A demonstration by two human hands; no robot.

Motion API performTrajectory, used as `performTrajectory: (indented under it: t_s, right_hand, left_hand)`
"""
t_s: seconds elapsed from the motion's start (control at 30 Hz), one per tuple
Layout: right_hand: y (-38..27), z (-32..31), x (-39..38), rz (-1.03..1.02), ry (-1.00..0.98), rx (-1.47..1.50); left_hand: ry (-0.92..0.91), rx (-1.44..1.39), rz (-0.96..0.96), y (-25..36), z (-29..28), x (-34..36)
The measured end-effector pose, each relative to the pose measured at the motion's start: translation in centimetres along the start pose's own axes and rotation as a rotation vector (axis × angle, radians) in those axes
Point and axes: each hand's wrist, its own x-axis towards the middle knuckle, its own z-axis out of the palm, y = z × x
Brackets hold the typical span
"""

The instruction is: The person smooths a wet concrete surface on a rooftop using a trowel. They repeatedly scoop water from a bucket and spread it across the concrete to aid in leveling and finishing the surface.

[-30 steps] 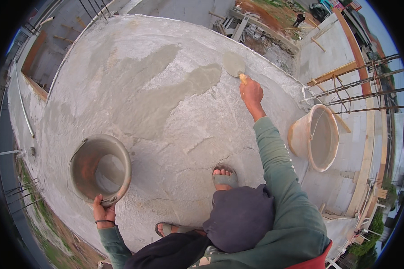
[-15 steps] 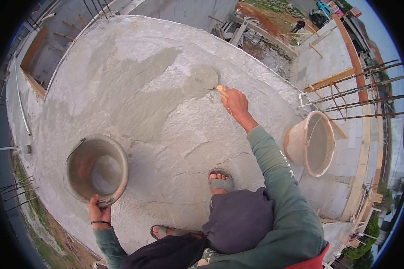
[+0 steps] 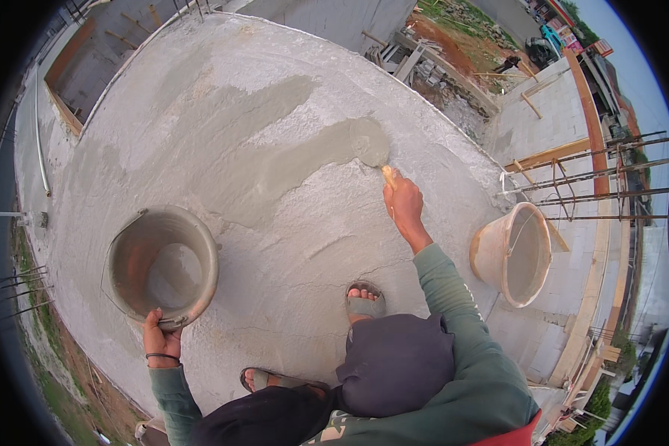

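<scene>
My left hand grips the front rim of a grey-coated bucket, which has a shallow layer of grey mix in its bottom. My right hand is closed on the wooden handle of a trowel; its rounded blade, coated in grey mortar, lies on the wet mortar patch spread over the rough concrete surface. A pale bucket holding grey liquid stands at the right, below my right hand's level in the picture.
Rebar rods stick out at the right beside a timber-edged block wall. A boarded opening and a white pipe lie upper left. Construction rubble and a small distant person appear beyond the slab's far edge.
The trowel has swept left onto the wet patch, then sits a little lower and right, with fresh mortar under it. My left hand still holds the bucket. The view has shifted slightly.
</scene>
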Motion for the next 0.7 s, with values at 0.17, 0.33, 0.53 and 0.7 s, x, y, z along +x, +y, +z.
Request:
performTrajectory:
  t_s: [0.17,0.33,0.53,0.7]
  right_hand:
    - [-4.2,1.0,-1.0,-0.356,-0.134,0.165]
    - [-4.4,0.3,3.1,-0.094,0.026,0.046]
    - [-8.5,2.3,1.3,-0.417,-0.132,0.117]
    - [-8.3,1.9,0.3,-0.264,-0.017,0.079]
  left_hand:
    - [-0.040,0.035,0.017,0.2,1.6,-1.0]
    - [-0.024,-0.012,-0.006,-0.1,1.1,-1.5]
    - [-0.005,-0.092,-0.012,-0.3,0.4,-0.7]
    - [0.013,-0.113,-0.036,-0.7,-0.3,-0.9]
